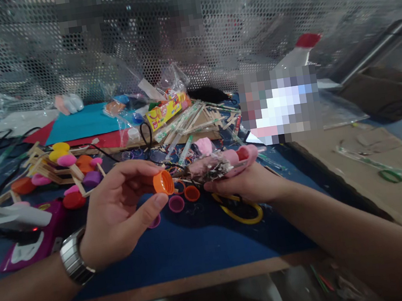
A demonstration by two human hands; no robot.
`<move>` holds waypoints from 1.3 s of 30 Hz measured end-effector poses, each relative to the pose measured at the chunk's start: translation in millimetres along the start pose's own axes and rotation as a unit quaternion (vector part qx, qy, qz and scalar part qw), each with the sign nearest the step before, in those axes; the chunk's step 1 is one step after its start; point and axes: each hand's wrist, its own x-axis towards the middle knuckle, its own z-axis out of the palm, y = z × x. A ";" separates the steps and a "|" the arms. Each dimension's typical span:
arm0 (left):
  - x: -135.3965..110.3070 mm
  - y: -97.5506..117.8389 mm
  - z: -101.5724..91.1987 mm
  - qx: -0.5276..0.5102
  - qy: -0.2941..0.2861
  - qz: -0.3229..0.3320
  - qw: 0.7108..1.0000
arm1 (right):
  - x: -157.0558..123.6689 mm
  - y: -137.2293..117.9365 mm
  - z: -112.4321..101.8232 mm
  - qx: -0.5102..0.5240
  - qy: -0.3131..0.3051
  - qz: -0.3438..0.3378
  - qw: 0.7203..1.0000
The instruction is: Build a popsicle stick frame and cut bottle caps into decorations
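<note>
Between the thumb and fingers of my left hand is an orange bottle cap, its open side turned toward the right. My right hand is wrapped around a pink hot glue gun, whose grimy, glue-crusted nozzle end points left toward the cap. A small gap separates the nozzle from the cap. Below them on the blue tabletop lie another orange cap and a magenta cap. A yellow loop-shaped handle rests under my right hand.
Stick frames with colourful round pieces stand at the left, beside a purple packet and black cable. A yellow box, wooden sticks and blue sheet lie behind. Cardboard covers the right; a perforated metal screen rises behind.
</note>
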 end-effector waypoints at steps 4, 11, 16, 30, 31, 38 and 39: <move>0.0 -0.1 0.3 0.000 -0.002 -0.003 1.000 | 0.6 -0.6 0.5 0.023 -0.003 -0.017 1.000; -1.0 -0.4 0.0 0.002 -0.001 -0.007 1.000 | 0.9 -3.0 1.0 0.034 0.001 -0.009 0.999; -0.7 -0.6 0.6 0.002 -0.003 0.002 1.000 | 1.0 -3.1 1.2 0.038 0.002 0.003 0.999; -0.2 -0.5 0.5 -0.008 -0.010 0.005 1.000 | 1.4 -6.1 1.7 0.037 0.005 0.012 0.999; -0.1 -0.5 0.6 -0.010 -0.011 0.006 1.000 | 1.3 -6.1 1.8 0.033 0.003 0.014 0.999; -0.4 -0.6 0.6 -0.020 -0.022 0.003 1.000 | 1.5 -5.7 1.4 0.032 0.000 0.020 0.999; -0.3 -0.5 0.7 -0.020 -0.023 0.002 1.000 | 1.5 -5.6 1.4 0.033 0.000 0.021 0.999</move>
